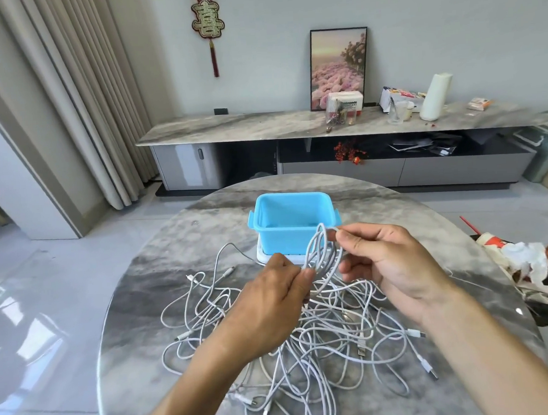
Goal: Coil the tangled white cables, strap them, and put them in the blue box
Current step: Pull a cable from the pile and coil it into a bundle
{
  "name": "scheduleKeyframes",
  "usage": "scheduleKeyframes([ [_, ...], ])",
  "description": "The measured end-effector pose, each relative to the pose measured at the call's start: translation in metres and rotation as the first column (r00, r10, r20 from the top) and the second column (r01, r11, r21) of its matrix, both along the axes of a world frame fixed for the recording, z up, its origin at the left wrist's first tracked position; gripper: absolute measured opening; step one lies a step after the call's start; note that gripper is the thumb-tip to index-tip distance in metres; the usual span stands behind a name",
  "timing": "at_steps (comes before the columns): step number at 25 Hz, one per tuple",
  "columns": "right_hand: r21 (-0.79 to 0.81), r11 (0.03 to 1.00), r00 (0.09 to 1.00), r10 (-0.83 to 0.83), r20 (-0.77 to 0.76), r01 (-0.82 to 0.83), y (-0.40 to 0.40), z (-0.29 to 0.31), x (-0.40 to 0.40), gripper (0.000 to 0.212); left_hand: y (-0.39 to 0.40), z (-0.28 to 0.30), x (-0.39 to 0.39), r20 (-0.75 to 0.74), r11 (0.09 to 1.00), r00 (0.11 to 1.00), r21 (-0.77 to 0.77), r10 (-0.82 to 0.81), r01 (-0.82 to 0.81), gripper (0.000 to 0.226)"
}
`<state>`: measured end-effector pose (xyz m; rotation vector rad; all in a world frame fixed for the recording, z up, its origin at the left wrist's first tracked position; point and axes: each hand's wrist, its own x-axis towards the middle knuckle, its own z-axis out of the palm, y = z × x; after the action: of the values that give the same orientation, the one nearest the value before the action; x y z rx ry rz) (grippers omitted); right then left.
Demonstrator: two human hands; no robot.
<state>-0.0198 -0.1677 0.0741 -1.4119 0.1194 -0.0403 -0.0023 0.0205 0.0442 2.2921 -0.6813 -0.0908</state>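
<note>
A pile of tangled white cables [330, 340] is spread over the round grey marble table [162, 276]. Above the pile I hold a partly coiled white cable [321, 252] upright in front of the blue box [294, 225]. My left hand [271, 299] pinches the bottom of that coil between thumb and fingers. My right hand [387, 265] pinches the cable's end near the top of the coil. The blue box stands open on its white lid [262, 255], with nothing visible inside it.
Crumpled paper and wrappers [523, 267] lie at the table's right edge. A long marble-topped cabinet [262, 125] with a picture frame, boxes and a white jug runs along the far wall. Curtains [79, 100] hang at the left over glossy floor tiles.
</note>
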Motion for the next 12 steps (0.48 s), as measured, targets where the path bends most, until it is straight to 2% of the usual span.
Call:
scheduleKeyframes([
  [3, 0.09, 0.995, 0.998, -0.046, -0.032, 0.049, 0.007, -0.005, 0.001, 0.015, -0.001, -0.001, 0.002, 0.031, 0.999, 0.999, -0.046, -0.012, 0.014, 0.042],
  [7, 0.069, 0.992, 0.993, -0.112, 0.036, 0.11, 0.012, -0.007, 0.002, 0.015, 0.0, -0.001, 0.002, 0.148, 0.998, 0.987, 0.02, 0.06, -0.063, 0.048],
  [10, 0.105, 0.987, 0.989, -0.132, 0.073, 0.124, 0.008, -0.005, 0.003, 0.016, -0.003, 0.001, -0.002, 0.052, 0.985, 0.998, -0.172, 0.025, -0.015, 0.046],
  [12, 0.113, 0.988, 0.99, -0.116, 0.084, 0.106, 0.005, -0.005, 0.003, 0.016, -0.005, 0.0, -0.004, 0.022, 0.972, 1.0, -0.233, 0.014, -0.008, 0.043],
])
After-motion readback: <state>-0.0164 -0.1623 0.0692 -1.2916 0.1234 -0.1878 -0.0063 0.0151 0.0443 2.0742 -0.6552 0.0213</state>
